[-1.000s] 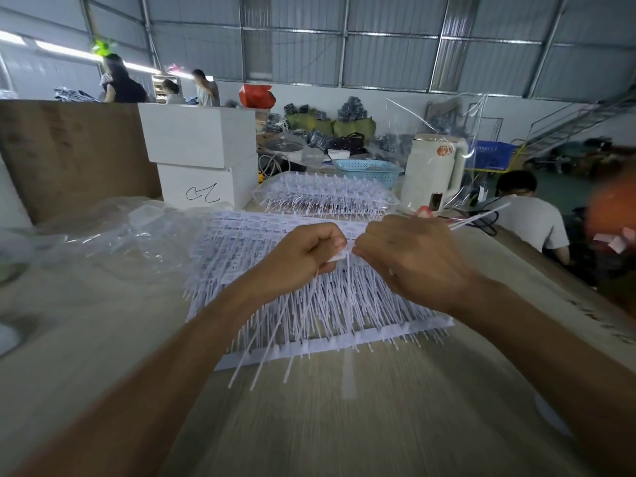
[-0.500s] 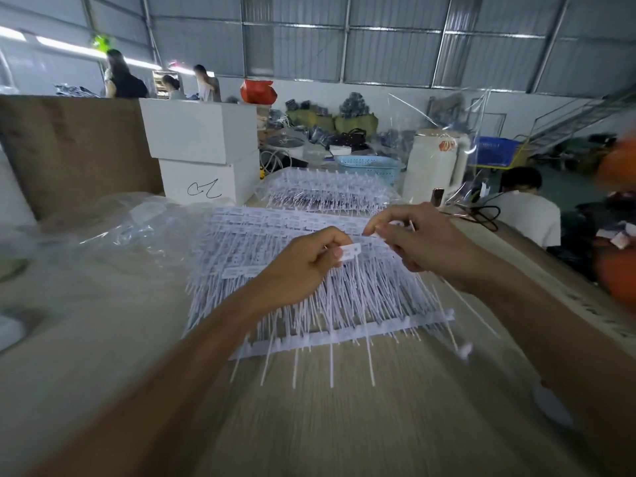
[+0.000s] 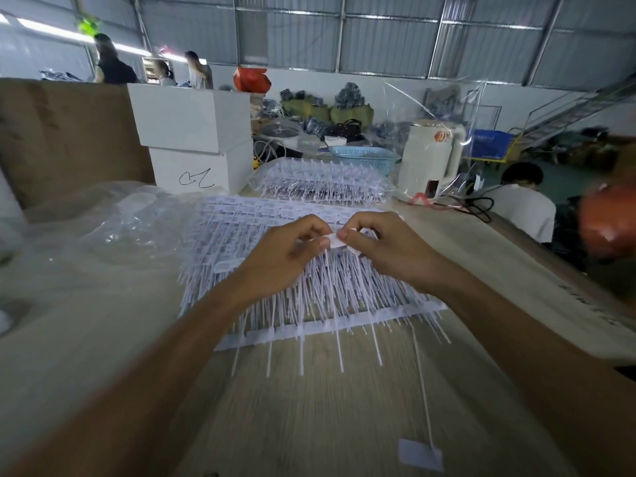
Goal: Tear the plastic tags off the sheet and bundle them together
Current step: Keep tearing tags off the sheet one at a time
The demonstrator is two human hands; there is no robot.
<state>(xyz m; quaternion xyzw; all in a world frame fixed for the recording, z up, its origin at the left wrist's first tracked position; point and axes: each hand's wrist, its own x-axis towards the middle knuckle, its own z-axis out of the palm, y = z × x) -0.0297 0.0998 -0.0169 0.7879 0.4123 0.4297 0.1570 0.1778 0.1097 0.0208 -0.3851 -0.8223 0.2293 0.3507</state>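
Note:
A stack of white plastic tag sheets (image 3: pixel 241 232) lies on the wooden table, thin tails pointing toward me and joined by a white strip (image 3: pixel 344 325) at the near edge. My left hand (image 3: pixel 289 256) pinches a small bundle of tags (image 3: pixel 332 241) by their heads over the middle of the stack. My right hand (image 3: pixel 389 249) meets it from the right, fingertips closed on the same tag heads. The bundle's tails hang down over the sheet. One loose tag (image 3: pixel 420 454) lies alone on the table near me, its tail running up toward the stack.
Crumpled clear plastic wrap (image 3: pixel 113 222) lies left of the stack. A bagged pile of tag sheets (image 3: pixel 323 182) sits behind it, beside stacked white boxes (image 3: pixel 192 139) and a white kettle (image 3: pixel 430 153). A seated person (image 3: pixel 523 201) is at the right.
My right hand pulled away to the right and upward, then came back to the left hand and now pinches the tag heads with it. A loose tag now lies on the near table.

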